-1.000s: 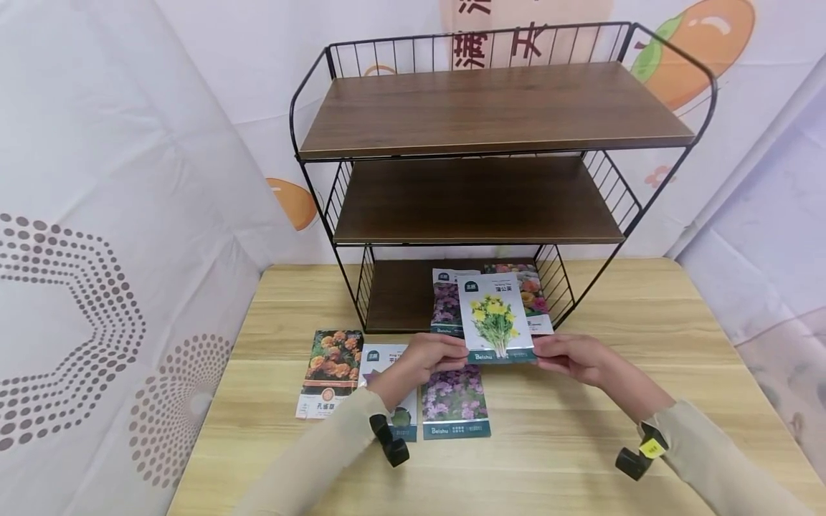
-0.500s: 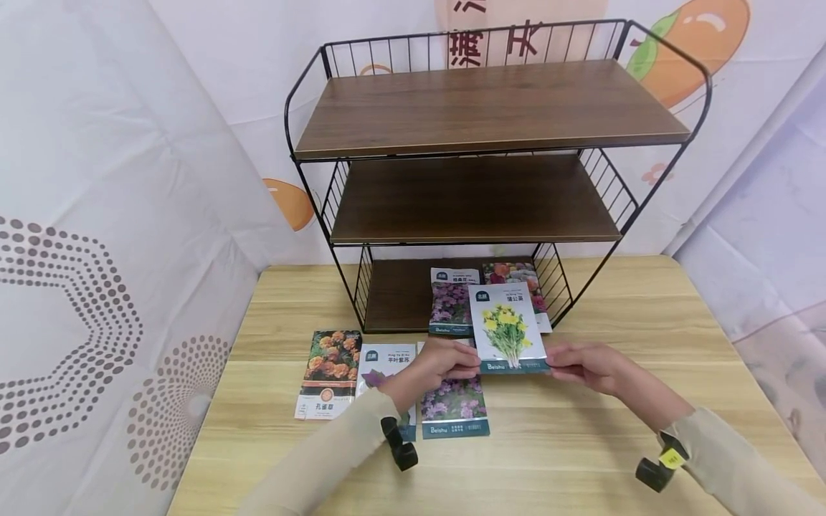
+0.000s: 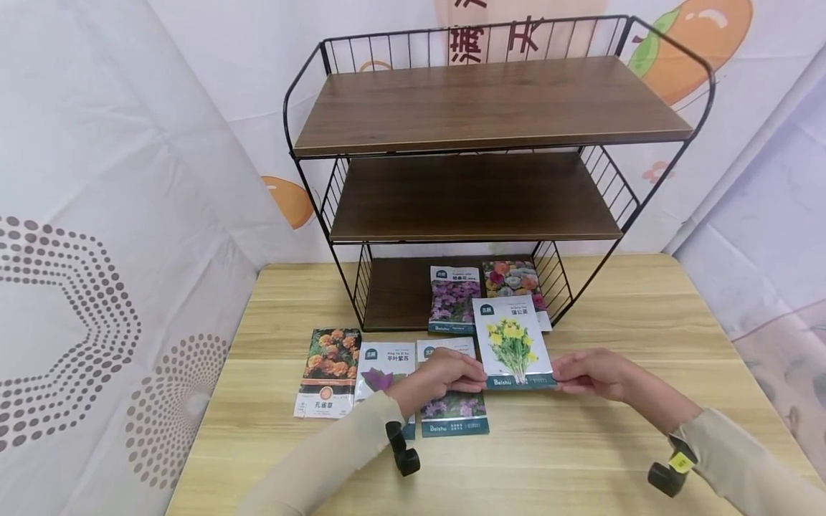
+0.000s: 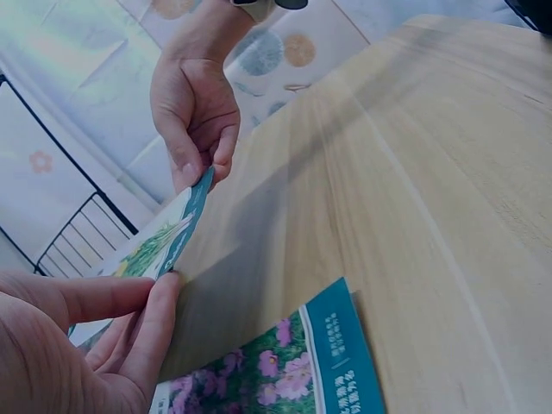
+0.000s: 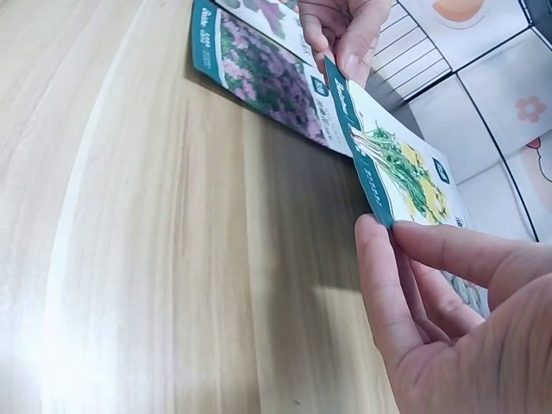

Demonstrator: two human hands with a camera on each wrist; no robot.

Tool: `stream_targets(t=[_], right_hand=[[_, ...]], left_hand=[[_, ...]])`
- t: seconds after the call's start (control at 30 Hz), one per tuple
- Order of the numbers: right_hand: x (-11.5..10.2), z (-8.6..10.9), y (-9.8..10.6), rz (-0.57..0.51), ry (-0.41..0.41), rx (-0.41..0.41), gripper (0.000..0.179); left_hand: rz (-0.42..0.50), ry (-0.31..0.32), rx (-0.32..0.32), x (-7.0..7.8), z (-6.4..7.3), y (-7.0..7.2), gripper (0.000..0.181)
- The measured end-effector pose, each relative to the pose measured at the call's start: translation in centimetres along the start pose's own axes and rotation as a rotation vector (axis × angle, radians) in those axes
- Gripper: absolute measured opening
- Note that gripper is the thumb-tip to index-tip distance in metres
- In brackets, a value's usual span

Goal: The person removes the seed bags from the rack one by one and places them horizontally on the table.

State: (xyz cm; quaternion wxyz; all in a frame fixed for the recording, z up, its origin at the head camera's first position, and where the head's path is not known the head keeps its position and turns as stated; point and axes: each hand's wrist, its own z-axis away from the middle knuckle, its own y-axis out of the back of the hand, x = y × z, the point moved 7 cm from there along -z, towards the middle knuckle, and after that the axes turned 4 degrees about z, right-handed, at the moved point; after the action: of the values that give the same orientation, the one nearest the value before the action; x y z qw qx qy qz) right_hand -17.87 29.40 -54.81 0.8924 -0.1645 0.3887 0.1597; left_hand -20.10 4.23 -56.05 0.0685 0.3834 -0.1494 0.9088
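Note:
Between my two hands is a white seed packet with yellow flowers, its lower edge raised off the table. My left hand pinches the packet's lower left corner, and my right hand pinches the lower right corner. Both wrist views show thumb and fingers on the green bottom strip. Beneath my left hand lies a purple-flower packet, partly covered. On the bottom shelf stand another purple-flower packet and a packet of mixed-colour blooms, whose lower part the held packet hides.
A three-tier rack with brown shelves and a black wire frame stands at the back of the wooden table. Left of my left hand lie an orange-flower packet and a purple-leaf packet, partly behind my arm.
Both hands have brought the yellow-flower packet towards me and slightly right, away from the bottom shelf. More of the two packets on that shelf now shows.

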Motion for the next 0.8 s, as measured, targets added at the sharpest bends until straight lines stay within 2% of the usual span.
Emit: stream_targets(t=[0.4, 0.57, 0.8], right_hand=[[1.0, -0.3, -0.4, 0.044, -0.026, -0.062, 0.018], [1.4, -0.2, -0.5, 0.067, -0.039, -0.068, 0.016], [2.2, -0.2, -0.6, 0.105, -0.073, -0.071, 0.014]], left_hand=[[-0.034, 0.015, 0.012, -1.2, -0.2, 0.3, 0.013], [-0.036, 0.014, -0.006, -1.4, -0.2, 0.0, 0.014], [-0.075, 0.057, -0.024, -2.1, -0.1, -0.2, 0.013]])
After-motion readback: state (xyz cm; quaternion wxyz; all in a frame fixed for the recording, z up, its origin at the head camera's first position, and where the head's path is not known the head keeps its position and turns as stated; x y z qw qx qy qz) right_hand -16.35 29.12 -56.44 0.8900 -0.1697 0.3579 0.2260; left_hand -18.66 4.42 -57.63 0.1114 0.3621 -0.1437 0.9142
